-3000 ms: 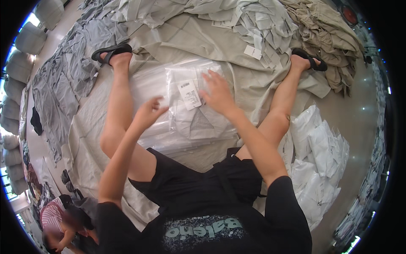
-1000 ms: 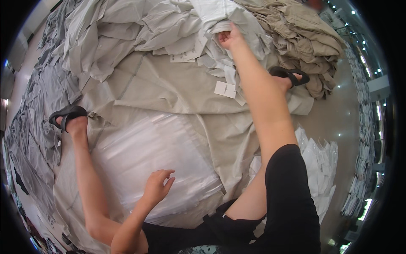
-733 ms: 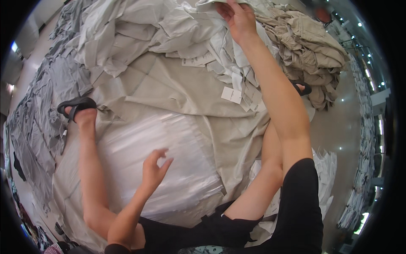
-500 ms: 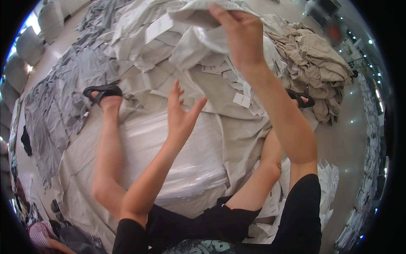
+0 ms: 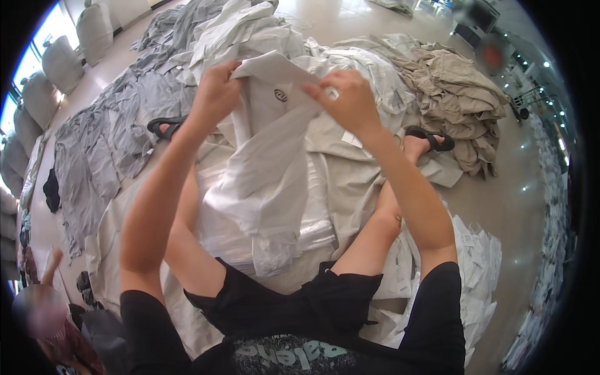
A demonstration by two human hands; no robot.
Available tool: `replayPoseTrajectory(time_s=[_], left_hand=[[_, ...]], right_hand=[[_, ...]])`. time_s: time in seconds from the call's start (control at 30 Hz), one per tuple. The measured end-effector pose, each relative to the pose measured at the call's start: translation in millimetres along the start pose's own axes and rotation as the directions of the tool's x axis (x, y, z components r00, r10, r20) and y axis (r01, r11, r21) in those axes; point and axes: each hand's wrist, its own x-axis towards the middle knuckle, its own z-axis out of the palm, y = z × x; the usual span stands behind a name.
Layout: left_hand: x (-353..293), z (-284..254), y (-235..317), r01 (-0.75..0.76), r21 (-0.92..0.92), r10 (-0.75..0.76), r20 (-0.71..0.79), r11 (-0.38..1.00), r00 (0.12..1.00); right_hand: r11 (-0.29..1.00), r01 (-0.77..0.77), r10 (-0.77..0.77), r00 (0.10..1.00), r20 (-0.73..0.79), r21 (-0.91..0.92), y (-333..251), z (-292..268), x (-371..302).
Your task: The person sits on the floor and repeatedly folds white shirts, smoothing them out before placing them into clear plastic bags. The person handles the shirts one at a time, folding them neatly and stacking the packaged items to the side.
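I hold a pale grey garment point(image 5: 269, 169) up in front of me by its top edge. My left hand point(image 5: 215, 94) grips the left corner and my right hand point(image 5: 347, 100) grips the right corner near the collar, where a small dark round mark shows. The cloth hangs down over a stack of clear plastic bags point(image 5: 315, 212) lying between my spread legs on a beige sheet point(image 5: 356, 175).
A heap of pale grey garments point(image 5: 237, 31) lies ahead, a pile of tan garments point(image 5: 456, 94) at the right, dark grey ones point(image 5: 106, 144) spread at the left. White bagged packs point(image 5: 475, 262) lie by my right leg. Another person point(image 5: 44, 306) sits at lower left.
My right hand reached to the heap ahead and pulled a garment back. My left hand rose from the plastic bags and took the garment's other corner, so it now hangs in front of me.
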Motion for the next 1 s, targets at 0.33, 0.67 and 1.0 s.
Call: replayPoseTrajectory(time_s=[0.33, 0.67, 1.0], left_hand=[[-20, -53, 85, -0.06, 0.635, 0.159, -0.099, 0.77, 0.982], [-39, -179, 108, -0.08, 0.645, 0.338, -0.287, 0.76, 0.896], [-111, -156, 56, -0.161, 0.666, 0.352, -0.162, 0.729, 0.922]], right_hand=[[0.638, -0.515, 0.6, 0.798, 0.049, 0.572, -93, 107, -64], [0.732, -0.258, 0.403, 0.91, -0.095, 0.63, -46, -3, 20], [0.937, -0.342, 0.345, 0.938, -0.03, 0.072, 27, -32, -42]])
